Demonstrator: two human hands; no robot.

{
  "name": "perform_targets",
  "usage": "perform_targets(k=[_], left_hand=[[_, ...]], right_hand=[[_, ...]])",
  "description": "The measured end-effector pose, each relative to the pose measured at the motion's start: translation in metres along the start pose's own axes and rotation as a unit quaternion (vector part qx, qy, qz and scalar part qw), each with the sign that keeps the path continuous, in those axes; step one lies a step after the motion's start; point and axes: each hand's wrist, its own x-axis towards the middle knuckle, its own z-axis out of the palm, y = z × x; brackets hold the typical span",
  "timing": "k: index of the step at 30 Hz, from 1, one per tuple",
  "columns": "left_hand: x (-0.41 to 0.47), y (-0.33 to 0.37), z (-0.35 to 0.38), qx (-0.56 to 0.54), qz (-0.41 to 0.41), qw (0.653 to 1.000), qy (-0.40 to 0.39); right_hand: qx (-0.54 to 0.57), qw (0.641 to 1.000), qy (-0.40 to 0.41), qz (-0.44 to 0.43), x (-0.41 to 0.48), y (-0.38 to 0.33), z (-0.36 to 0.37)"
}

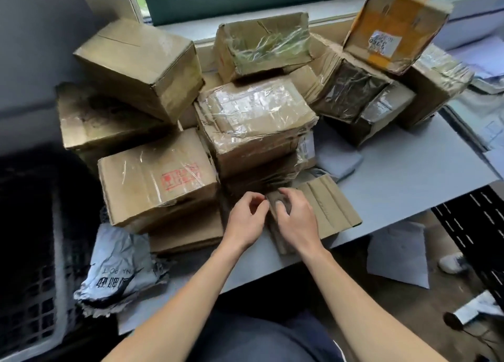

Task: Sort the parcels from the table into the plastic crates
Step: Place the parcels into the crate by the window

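1. Far left, beside the grey counter (409, 171): dark slatted plastic crate (30, 252).
2. On the counter's near-left corner: crumpled grey mailer bag (120, 271); behind it, a heap of taped brown cardboard boxes (158, 179).
3. Left hand (245, 220): fingers curled at the edge of a narrow brown cardboard parcel (281, 246); cannot tell whether gripping it.
4. Right hand (296, 220): thumb and curled fingers clamped on that parcel, low over the counter's front, hands close together.
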Motion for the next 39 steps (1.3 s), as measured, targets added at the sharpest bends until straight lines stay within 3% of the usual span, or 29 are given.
perform_targets(k=[9, 14, 20, 27, 30, 35, 39], left_hand=[[0.001, 0.032, 0.085, 0.041, -0.098, 0.99, 0.092], [0.0, 0.042, 0.11, 0.034, -0.117, 0.982, 0.144], [0.002, 0.052, 0.107, 0.049, -0.126, 0.98, 0.149], [0.006, 0.065, 0.1, 0.032, -0.109, 0.98, 0.164], [0.003, 0.061, 0.102, 0.057, -0.088, 0.985, 0.139], [-0.002, 0.041, 0.108, 0.145, -0.086, 0.986, -0.008], [-0.008, 0.029, 0.112, 0.132, -0.089, 0.987, -0.034]], right_hand=[[-0.138, 0.966, -0.199, -0.087, 0.055, 0.061, -0.067], [-0.11, 0.968, -0.197, -0.107, 0.075, 0.073, -0.087], [-0.026, 0.993, -0.092, -0.065, 0.128, 0.057, -0.095], [-0.126, 0.983, -0.131, 0.008, 0.165, 0.056, -0.07], [-0.167, 0.976, -0.14, -0.013, 0.173, 0.061, -0.065], [-0.177, 0.976, -0.127, -0.032, 0.178, 0.063, -0.06], [-0.148, 0.983, -0.106, -0.007, 0.175, 0.059, -0.059]])
